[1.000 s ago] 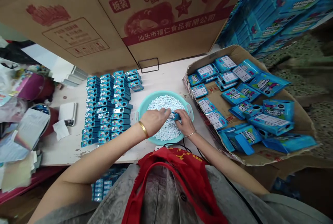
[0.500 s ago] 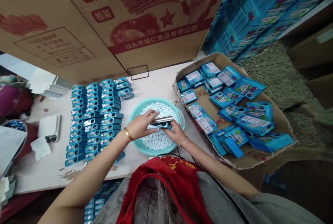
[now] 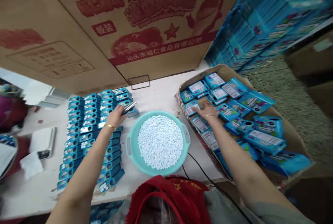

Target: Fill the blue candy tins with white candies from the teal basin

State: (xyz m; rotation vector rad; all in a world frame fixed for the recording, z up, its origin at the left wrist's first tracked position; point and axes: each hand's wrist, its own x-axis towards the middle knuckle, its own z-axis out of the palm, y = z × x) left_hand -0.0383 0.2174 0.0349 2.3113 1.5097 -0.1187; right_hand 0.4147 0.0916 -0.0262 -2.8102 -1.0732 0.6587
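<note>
Head view: left hand point(image 3: 116, 116) pinches a metal tool point(image 3: 129, 107) beside standing boxes point(image 3: 88, 129) (a sideways knock could topple them); right hand point(image 3: 207, 110), grip not discernible, is at loose boxes point(image 3: 227, 112) in the cardboard tray point(image 3: 292, 132).

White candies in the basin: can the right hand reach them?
Likely yes: nothing covers the white candies, and only the rims of the cardboard tray and turquoise basin stand between them and the right hand.

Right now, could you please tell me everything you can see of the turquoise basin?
The turquoise basin is round, apparently plastic, with a slotted handle on either side. It stands upright on the pale table, holding a broad bed of small white pieces that hides its bottom. The left hand and right hand are both clear of it.
</note>
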